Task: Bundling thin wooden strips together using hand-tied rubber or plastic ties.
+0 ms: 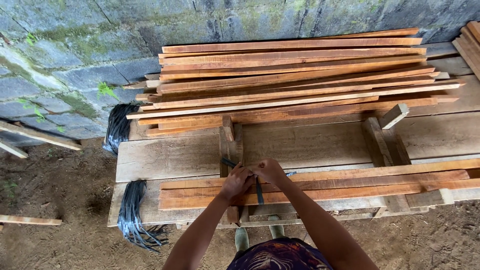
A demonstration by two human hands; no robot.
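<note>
Both hands meet over the near bundle of slats (pixel 320 187), which lies along the front of the desk (pixel 175 157) inside an upright wooden jig. The left hand (pixel 236 182) and the right hand (pixel 270 171) are each closed, pinching the ends of a dark strap (pixel 259 192) that runs down over the bundle's front face; the knot itself is hidden under the fingers.

To tie this well, it seems best to keep the strap square across the slats and draw both ends evenly — a slanted wrap would probably slip toward the bundle's end. Pressing the slats against the jig post (pixel 229 145) should keep them stacked while the strap is pulled tight.

Behind the bundle sits a large loose pile of slats (pixel 295 80) against the mossy block wall (pixel 75 65). Spare straps hang off the desk's left edge (two dark hanks (pixel 131 210)) — within reach, not in the way. A short block (pixel 394 116) leans on the far jig; nothing blocks the hands.
</note>
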